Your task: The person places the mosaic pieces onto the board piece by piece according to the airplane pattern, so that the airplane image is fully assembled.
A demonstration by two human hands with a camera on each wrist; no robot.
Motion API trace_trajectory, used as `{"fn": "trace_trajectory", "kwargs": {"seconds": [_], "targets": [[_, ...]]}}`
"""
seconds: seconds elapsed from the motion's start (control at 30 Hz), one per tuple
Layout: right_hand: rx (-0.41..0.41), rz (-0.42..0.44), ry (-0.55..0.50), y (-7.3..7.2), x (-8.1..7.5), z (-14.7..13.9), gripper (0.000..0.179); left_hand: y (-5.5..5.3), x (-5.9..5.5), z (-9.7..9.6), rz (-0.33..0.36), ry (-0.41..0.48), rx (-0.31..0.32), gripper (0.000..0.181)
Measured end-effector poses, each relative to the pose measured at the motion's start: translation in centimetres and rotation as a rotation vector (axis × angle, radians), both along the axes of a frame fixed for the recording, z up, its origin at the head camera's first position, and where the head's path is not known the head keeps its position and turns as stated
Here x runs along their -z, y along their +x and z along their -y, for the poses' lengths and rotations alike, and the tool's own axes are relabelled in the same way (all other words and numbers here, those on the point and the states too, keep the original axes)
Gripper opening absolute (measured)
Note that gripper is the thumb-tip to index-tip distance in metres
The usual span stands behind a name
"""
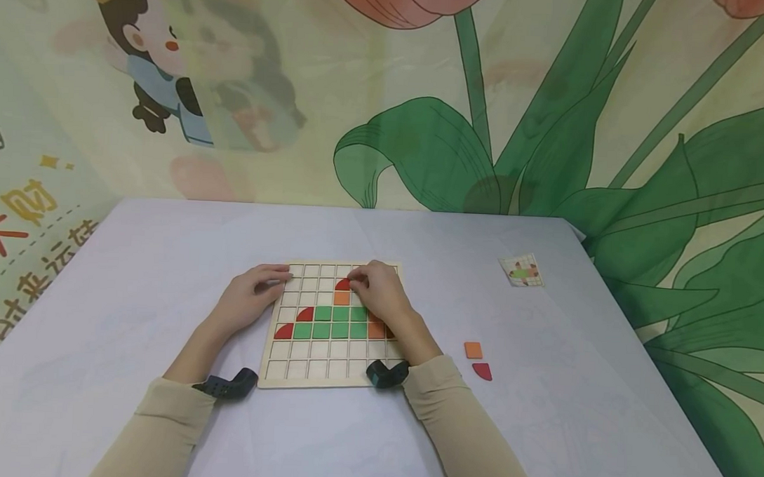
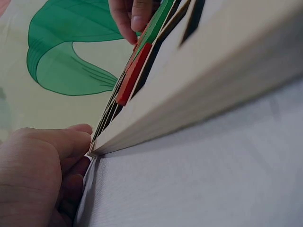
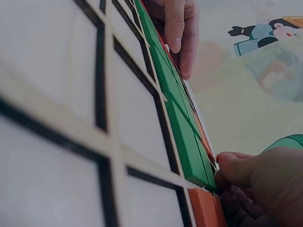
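A wooden grid board (image 1: 316, 386) lies on the table, with green square tiles (image 1: 339, 330), orange tiles (image 1: 342, 298) and red quarter-circle tiles (image 1: 284, 331) in its cells. My left hand (image 1: 247, 295) touches the board's left edge near the far corner, fingers mostly extended. Over the upper part of the board, my right hand (image 1: 383, 292) pinches a red quarter-circle tile (image 1: 342, 285) just above an orange square. In the right wrist view, the thumb and forefinger (image 3: 236, 168) meet beside the green tiles (image 3: 182, 139); the tile between them is hidden. My right forearm covers part of the board's right side.
Right of the board lie a loose orange square (image 1: 473, 350) and a loose red quarter-circle (image 1: 482, 371). A small pattern card (image 1: 523, 271) lies farther back on the right. The white-covered table (image 1: 186, 232) ends against a printed backdrop (image 1: 410, 155).
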State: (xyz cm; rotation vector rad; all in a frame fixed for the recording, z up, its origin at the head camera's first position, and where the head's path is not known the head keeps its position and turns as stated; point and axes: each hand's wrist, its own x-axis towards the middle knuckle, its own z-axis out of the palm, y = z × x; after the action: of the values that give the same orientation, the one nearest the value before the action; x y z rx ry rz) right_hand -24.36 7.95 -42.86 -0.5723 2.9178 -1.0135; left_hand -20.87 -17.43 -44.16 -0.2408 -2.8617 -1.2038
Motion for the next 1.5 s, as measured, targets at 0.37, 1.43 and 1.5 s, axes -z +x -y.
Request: {"fn": "trace_trajectory", "kwargs": {"seconds": [0.37,1.43,1.5], "targets": [[0.083,0.0,-0.085,-0.1,-1.1,-1.3,0.021,0.3,0.0,-0.2,0.006,-0.009,-0.011,0.031],[-0.01,0.322,0.253,7.1,-7.1,-19.9,0.054,0.0,0.1,-0.1,0.01,-0.023,-0.011,0.033],[0.008,0.356,0.283,7.7,-6.3,-19.5,0.056,0.0,0.1,-0.1,0.009,-0.023,-0.009,0.033]]}}
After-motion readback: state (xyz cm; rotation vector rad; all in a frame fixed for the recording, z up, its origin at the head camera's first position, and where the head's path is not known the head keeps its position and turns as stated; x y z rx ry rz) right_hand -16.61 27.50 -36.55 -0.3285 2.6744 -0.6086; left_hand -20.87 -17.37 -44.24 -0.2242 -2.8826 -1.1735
